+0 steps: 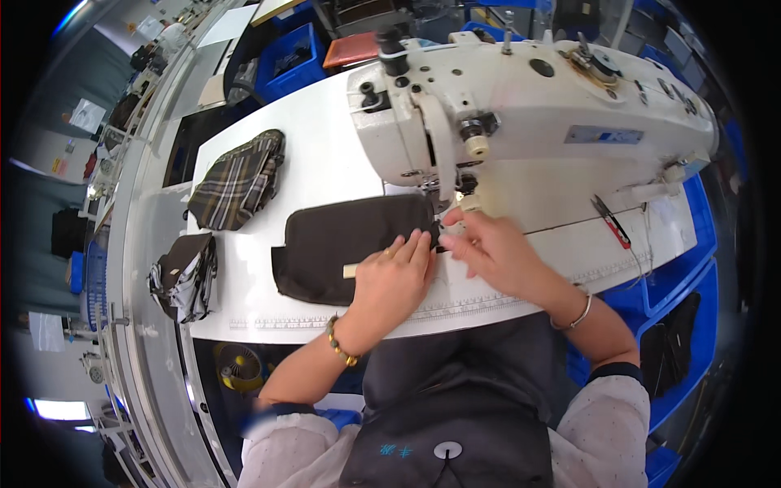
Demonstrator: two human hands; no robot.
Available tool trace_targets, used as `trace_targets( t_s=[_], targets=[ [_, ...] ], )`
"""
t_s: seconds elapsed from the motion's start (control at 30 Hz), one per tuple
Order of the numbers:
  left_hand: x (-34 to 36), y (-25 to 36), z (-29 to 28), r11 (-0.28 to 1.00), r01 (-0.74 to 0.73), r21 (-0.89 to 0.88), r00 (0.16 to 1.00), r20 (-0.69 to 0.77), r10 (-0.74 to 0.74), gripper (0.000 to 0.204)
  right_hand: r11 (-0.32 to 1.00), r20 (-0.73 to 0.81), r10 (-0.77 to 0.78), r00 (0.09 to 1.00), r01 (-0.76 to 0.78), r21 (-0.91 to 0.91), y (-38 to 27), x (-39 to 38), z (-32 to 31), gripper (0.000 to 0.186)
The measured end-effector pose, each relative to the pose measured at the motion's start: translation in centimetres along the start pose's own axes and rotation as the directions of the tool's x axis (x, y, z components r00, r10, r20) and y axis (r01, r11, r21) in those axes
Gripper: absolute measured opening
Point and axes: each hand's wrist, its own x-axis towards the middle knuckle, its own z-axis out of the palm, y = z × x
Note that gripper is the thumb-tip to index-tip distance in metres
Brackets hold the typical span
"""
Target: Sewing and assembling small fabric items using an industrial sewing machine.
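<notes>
A dark brown fabric panel [350, 236] with rounded corners lies on the white sewing table, its right end by the needle area of a white sewing machine [529, 122]. My left hand [392, 276] rests flat on the panel's right part, fingers stretched toward the needle. Under its edge shows a small cream tag [350, 271]. Close to the presser foot [440, 203], my right hand [492, 252] is bent, with thumb and forefinger apart beside the panel's end. Any thread between them is too small to make out.
Red-handled thread snips [612, 221] lie right of my right hand. Plaid fabric pieces [240, 180] and a folded dark-and-plaid piece [185, 276] sit at the left. A ruler strip [374, 315] runs along the front edge. Blue bins [679, 350] flank the table.
</notes>
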Motion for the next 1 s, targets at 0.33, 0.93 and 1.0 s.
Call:
trace_targets(
  t_s=[0.33,0.93,1.0],
  targets=[
    [-6.4,1.9,-4.2,0.964,0.039,-0.263,0.999,-0.025,-0.047,0.020,0.996,-0.248,0.085,0.965,-0.072,0.059,-0.7,-13.8,-4.1,0.019],
    [-8.5,-2.6,-2.1,0.943,0.272,-0.192,0.962,0.038,-0.269,0.021,0.309,-0.921,0.353,0.167,-0.950,-0.054,12.4,-52.1,-17.3,0.050],
    [-9.3,-3.9,-2.2,0.942,0.241,-0.234,0.970,0.059,-0.234,0.024,0.358,-0.921,0.155,0.357,-0.890,-0.284,12.6,-42.3,-15.9,0.031]
  ],
)
